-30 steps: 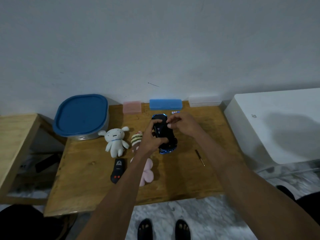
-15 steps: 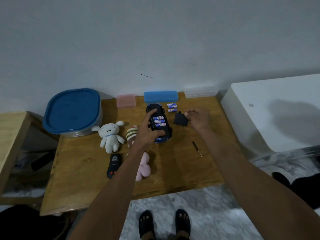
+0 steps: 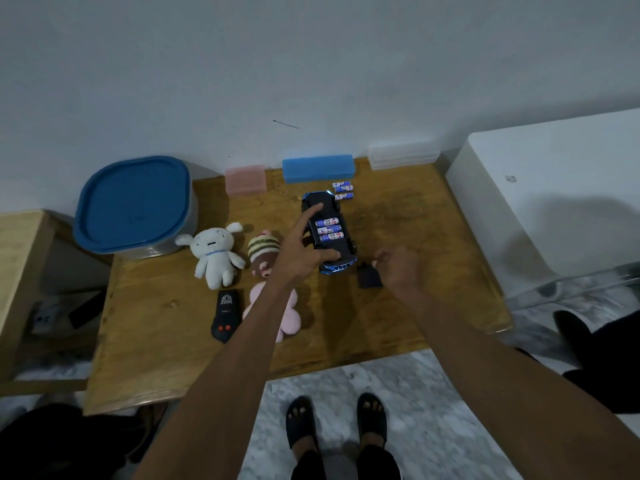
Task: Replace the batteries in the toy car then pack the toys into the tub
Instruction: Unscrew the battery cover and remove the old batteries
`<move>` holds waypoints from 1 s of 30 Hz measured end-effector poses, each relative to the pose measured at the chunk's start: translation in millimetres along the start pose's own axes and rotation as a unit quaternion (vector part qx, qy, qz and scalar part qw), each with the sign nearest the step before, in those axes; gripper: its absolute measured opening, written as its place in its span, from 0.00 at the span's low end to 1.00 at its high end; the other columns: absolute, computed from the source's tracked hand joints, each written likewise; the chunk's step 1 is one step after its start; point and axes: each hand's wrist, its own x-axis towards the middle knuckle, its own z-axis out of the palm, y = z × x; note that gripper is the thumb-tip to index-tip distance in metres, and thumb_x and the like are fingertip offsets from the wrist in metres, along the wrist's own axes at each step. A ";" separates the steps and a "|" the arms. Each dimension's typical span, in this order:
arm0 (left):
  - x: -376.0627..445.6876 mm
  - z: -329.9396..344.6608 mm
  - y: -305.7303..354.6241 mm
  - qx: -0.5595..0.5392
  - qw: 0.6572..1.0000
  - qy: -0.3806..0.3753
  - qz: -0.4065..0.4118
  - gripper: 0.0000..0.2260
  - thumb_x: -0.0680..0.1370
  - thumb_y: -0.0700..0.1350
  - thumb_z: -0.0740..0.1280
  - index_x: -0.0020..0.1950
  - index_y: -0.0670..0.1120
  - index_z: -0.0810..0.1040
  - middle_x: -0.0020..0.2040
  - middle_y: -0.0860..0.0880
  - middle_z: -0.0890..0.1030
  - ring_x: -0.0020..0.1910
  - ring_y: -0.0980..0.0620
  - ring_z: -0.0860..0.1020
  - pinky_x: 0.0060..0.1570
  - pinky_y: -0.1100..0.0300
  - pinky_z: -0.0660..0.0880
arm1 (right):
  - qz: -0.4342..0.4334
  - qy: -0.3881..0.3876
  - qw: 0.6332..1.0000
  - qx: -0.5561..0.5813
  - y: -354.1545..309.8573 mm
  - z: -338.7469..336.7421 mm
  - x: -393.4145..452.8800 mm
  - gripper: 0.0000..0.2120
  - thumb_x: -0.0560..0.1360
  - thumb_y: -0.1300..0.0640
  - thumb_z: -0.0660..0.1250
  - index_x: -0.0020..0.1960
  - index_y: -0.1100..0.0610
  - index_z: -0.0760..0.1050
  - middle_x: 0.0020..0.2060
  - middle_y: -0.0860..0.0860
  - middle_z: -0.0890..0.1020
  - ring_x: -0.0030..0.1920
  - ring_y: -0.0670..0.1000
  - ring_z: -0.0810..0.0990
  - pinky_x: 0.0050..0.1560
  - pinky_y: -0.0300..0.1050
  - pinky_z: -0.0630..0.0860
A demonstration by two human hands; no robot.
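With the battery cover (image 3: 369,279) now off and set on the table (image 3: 408,220) beside the half-open, empty right hand (image 3: 398,268), the left hand (image 3: 304,251) grips the upturned toy car (image 3: 329,233) at frame centre, its batteries (image 3: 329,230) exposed for removal.

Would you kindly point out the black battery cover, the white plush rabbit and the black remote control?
Black battery cover (image 3: 369,279): head view, middle of its flat panel.
White plush rabbit (image 3: 214,244): head view, on its face.
Black remote control (image 3: 225,315): head view, middle of its body.
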 end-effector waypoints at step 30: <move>-1.6 12.7 16.0 -0.005 0.999 0.010 0.049 0.43 0.66 0.39 0.82 0.77 0.53 0.67 0.72 0.50 0.72 0.61 0.55 0.77 0.53 0.62 0.81 | -0.005 0.064 0.992 0.110 -132.3 -27.9 -6.8 0.11 0.74 0.54 0.75 0.50 0.61 0.84 0.44 0.54 0.86 0.41 0.51 0.84 0.31 0.39 0.74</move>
